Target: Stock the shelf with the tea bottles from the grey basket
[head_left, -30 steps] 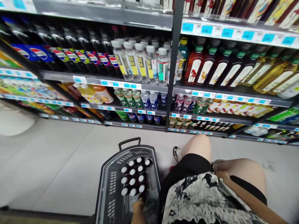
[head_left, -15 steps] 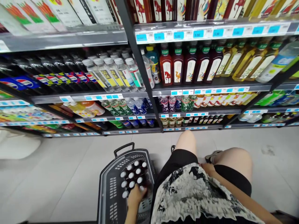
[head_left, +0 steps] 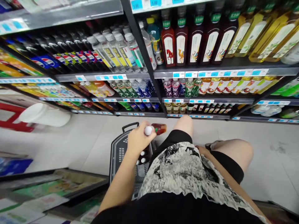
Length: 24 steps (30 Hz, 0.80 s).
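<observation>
Raised over the shopping basket (head_left: 114,155), my left hand (head_left: 137,140) is closed round the neck of a bottle of reddish-brown tea (head_left: 160,128). Its white cap points up towards me and its body tilts away to the right. Inside the basket, below my forearm, stand more dark bottles (head_left: 142,157) with white caps, partly hidden by my arm. My right hand (head_left: 202,151) rests at my lap between my thighs, against the patterned cloth (head_left: 177,168); its fingers are mostly hidden.
Shelves ahead carry dark tea bottles (head_left: 195,46), yellow tea bottles (head_left: 247,40), clear soda bottles (head_left: 116,53) and cola bottles (head_left: 79,56). A white bucket (head_left: 46,115) stands on the floor at left. A low display of packages (head_left: 46,189) lies behind the basket.
My left hand has come up out of the basket with a tea bottle in it. The view has shifted downward, and my right hand stays at my lap.
</observation>
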Each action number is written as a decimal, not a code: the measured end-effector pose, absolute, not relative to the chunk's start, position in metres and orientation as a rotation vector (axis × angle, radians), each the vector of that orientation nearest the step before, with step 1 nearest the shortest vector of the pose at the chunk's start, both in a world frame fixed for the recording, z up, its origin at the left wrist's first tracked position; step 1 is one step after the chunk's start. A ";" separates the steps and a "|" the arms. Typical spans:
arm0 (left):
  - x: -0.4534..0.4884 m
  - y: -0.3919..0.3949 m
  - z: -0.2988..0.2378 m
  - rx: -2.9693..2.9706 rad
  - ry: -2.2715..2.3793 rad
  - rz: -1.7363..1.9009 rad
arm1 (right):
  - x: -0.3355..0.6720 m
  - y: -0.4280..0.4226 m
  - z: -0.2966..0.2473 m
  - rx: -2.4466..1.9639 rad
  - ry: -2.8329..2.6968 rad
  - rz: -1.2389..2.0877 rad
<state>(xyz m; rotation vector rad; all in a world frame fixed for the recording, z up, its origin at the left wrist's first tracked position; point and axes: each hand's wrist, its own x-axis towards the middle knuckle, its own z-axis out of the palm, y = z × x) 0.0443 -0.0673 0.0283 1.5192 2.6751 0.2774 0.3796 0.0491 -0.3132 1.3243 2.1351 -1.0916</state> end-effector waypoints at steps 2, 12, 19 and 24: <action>0.055 -0.053 0.037 1.574 2.680 0.406 | 0.382 0.053 -0.314 1.289 2.119 -1.159; 0.104 0.015 -0.012 1.810 2.389 0.062 | 0.377 0.058 -0.304 1.284 2.061 -1.285; 0.105 0.022 -0.017 1.900 2.363 0.040 | 0.377 0.061 -0.300 1.335 2.018 -1.296; 0.100 0.024 -0.020 1.839 2.386 0.012 | 0.381 0.061 -0.304 1.336 2.011 -1.260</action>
